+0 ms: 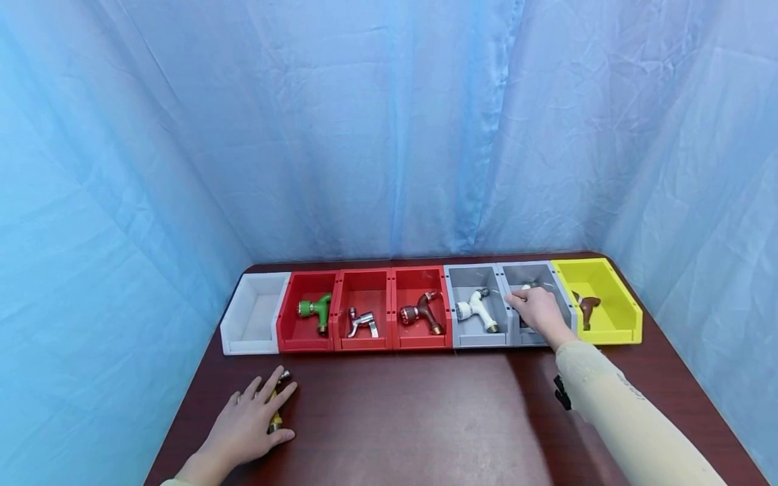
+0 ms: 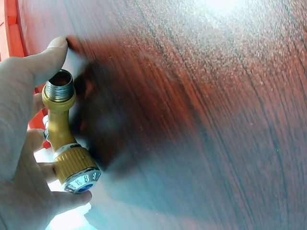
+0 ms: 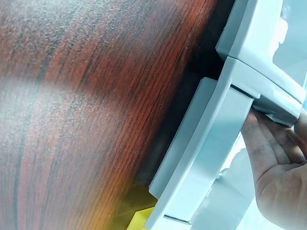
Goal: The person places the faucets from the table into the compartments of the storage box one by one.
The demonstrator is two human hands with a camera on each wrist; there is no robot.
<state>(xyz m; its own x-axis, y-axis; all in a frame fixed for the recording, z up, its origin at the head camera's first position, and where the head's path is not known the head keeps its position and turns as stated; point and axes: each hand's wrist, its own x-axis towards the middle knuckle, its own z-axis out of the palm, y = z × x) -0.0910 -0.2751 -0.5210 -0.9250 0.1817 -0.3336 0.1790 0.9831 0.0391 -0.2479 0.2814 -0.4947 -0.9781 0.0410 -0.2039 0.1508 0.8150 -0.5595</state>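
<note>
On the left of the table, my left hand (image 1: 246, 422) is spread over a yellow tap (image 1: 275, 422), fingers straight and apart. The left wrist view shows this tap's threaded end (image 2: 60, 87) by the thumb and its ribbed knob (image 2: 74, 165) by the fingers. My right hand (image 1: 537, 310) is at the right-hand grey bin (image 1: 565, 307), its thumb and fingers gripping the wall shared with the other grey bin (image 1: 477, 339). A pale tap (image 1: 531, 285) in that bin is mostly hidden by the hand.
Along the back edge, a white bin (image 1: 252, 345) stands beside red bins holding a green tap (image 1: 316, 309), a chrome tap (image 1: 361, 321) and a brown tap (image 1: 423, 312). The left grey bin has a white tap (image 1: 480, 312); a yellow bin (image 1: 614, 335) holds a brown piece (image 1: 586, 307).
</note>
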